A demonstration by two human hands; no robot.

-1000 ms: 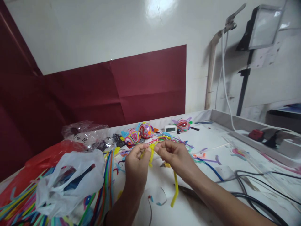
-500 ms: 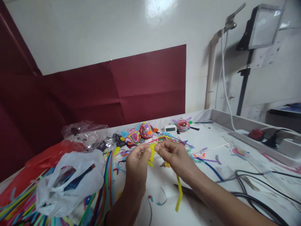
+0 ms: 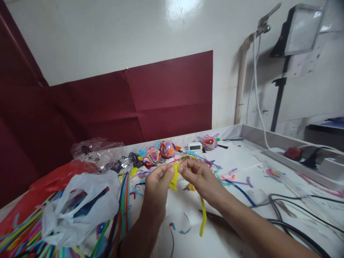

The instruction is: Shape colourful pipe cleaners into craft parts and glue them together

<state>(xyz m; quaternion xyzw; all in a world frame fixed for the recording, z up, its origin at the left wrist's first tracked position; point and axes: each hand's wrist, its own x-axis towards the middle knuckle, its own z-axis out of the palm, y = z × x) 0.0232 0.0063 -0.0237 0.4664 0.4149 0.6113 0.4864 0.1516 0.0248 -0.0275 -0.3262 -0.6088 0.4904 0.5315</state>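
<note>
A yellow pipe cleaner (image 3: 173,182), bent into tight folds at one end, is pinched between my two hands over the table. My left hand (image 3: 156,190) grips the folded part between thumb and fingers. Close beside it, my right hand (image 3: 200,179) pinches the top of the folds. A long yellow tail hangs down below the right hand. Behind the hands lie colourful round ornaments (image 3: 151,156) covered in coiled strips, and loose coloured pipe cleaner pieces. What lies inside the fingertips is partly hidden.
Left are a white plastic bag (image 3: 80,211), a red bag (image 3: 59,175) and bundled coloured pipe cleaners (image 3: 125,200). A small digital clock (image 3: 195,146) stands at the back. A power strip (image 3: 303,168) and black cables (image 3: 295,229) lie right. Dark scissors or a similar tool (image 3: 215,216) sit under my right forearm.
Both hands stay nearly in place, still pinching the yellow pipe cleaner. Its folded part has tilted slightly, and the hanging tail has swung a little left and up.
</note>
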